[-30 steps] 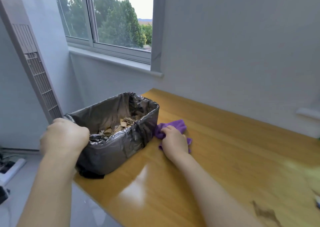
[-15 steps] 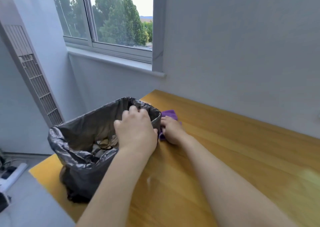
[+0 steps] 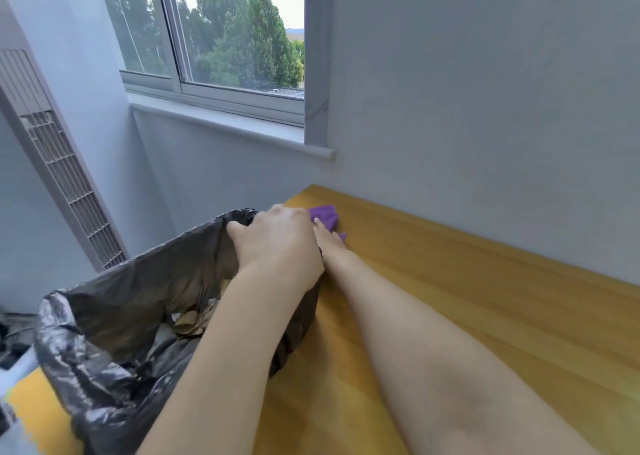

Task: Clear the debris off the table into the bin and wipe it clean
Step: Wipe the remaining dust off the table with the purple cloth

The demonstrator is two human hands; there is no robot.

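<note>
A bin lined with a grey plastic bag stands on the left end of the wooden table, with dry brown debris inside it. My left hand grips the bin's far right rim, fingers curled over the bag edge. Just beyond it, my right hand rests on a purple cloth near the table's far left corner by the wall. My left hand hides most of the right hand, so its fingers are barely visible.
A grey wall runs along the table's far edge. A window with a sill is above the left corner. A tall white vent unit stands at the left, with cables on the floor below.
My left hand shifted from the bin's near left rim to its far right rim. The bin turned on the table. My right hand slid the cloth toward the far corner.
</note>
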